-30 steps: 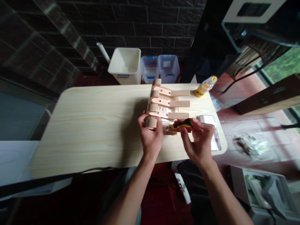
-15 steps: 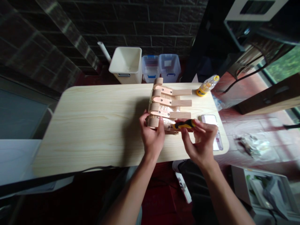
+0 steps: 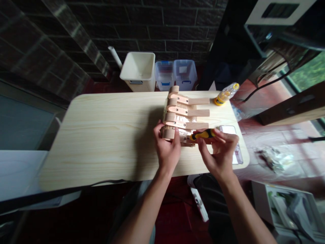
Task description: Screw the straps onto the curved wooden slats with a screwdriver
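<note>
Several pale wooden pieces (image 3: 199,113), each with a rounded end, a straight arm and dark screws, lie side by side on a bundle wrapped in clear film (image 3: 181,118). My left hand (image 3: 166,147) is closed around the rounded end of the nearest wooden piece (image 3: 168,133), thumb on top. A yellow-and-black screwdriver (image 3: 204,134) is held in the fingers of my right hand (image 3: 219,150). It lies almost level and points left, with its front end at the screws of that nearest piece. The exact contact of the tip is too small to make out.
The light wood table (image 3: 106,135) has rounded corners. On its right side are a clear bottle with yellow ends (image 3: 225,95) and a flat white phone-like thing (image 3: 237,157). Behind stand a cream bin (image 3: 141,84) and two clear plastic boxes (image 3: 185,81). An open box (image 3: 274,206) sits lower right.
The whole view has shifted slightly, so everything sits a little farther right. The screwdriver handle shows more yellow, as if turned in my right fingers. My left hand keeps its hold.
</note>
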The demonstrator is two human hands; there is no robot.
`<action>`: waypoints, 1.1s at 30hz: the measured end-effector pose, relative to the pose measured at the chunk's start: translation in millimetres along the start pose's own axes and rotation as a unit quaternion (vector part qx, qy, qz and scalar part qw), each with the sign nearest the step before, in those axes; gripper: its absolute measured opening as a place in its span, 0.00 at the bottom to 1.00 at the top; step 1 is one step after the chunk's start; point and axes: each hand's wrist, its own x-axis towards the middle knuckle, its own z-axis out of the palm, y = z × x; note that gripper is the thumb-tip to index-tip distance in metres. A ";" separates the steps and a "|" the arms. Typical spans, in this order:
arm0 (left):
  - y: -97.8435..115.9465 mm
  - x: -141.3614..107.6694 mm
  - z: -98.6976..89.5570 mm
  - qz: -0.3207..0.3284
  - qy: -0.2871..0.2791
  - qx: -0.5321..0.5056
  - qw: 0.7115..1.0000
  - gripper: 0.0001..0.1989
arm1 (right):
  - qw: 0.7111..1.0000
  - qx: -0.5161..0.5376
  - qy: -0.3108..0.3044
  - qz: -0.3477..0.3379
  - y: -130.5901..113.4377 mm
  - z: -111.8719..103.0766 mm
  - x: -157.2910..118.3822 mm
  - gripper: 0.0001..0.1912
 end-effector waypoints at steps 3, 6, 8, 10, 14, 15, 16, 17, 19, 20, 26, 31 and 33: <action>0.2 1.6 -1.0 0.006 -0.007 0.003 1.000 0.21 | 0.999 0.017 -0.035 -0.003 -5.6 -1.5 1.1 0.31; -0.3 1.5 -1.0 0.012 -0.004 0.007 1.000 0.20 | 1.000 0.004 -0.024 0.007 -3.0 -1.6 -2.3 0.30; -0.6 0.7 -0.5 0.014 -0.001 0.008 1.000 0.20 | 1.000 -0.007 -0.006 0.006 2.7 -0.7 -5.8 0.29; -0.7 0.0 -0.2 0.017 0.002 0.011 1.000 0.20 | 1.000 -0.025 0.019 -0.002 8.5 0.5 -8.2 0.29; -0.2 0.1 -0.8 0.020 0.001 0.018 1.000 0.20 | 0.997 -0.052 0.057 -0.015 9.8 1.5 -6.2 0.30; -0.1 0.5 -1.1 0.021 0.000 0.019 1.000 0.20 | 0.998 -0.045 0.050 -0.015 7.5 1.3 -4.3 0.30; -0.2 1.0 -1.4 0.022 -0.002 0.019 1.000 0.20 | 0.999 -0.034 0.037 -0.014 4.5 0.8 -2.3 0.30; -0.3 1.6 -1.7 0.022 -0.004 0.019 1.000 0.20 | 1.000 -0.017 0.015 -0.013 1.2 0.2 -0.1 0.30; -0.5 2.6 -1.8 0.024 -0.007 0.020 0.999 0.20 | 1.000 0.010 -0.024 -0.010 -4.4 -1.0 3.2 0.29; -0.5 2.9 -1.7 0.025 -0.008 0.021 0.999 0.20 | 0.999 0.017 -0.030 -0.006 -6.1 -1.4 4.0 0.29; 3.9 2.1 0.1 0.017 -0.015 0.016 1.000 0.18 | 1.000 0.010 0.005 0.017 2.4 0.9 -1.2 0.26; 5.3 1.7 0.4 0.026 -0.010 0.036 0.999 0.18 | 1.000 0.005 0.022 0.009 6.9 1.0 -1.4 0.27; 4.7 2.3 0.5 0.031 -0.008 0.039 0.999 0.18 | 1.000 0.005 0.014 0.003 3.2 -0.2 0.6 0.27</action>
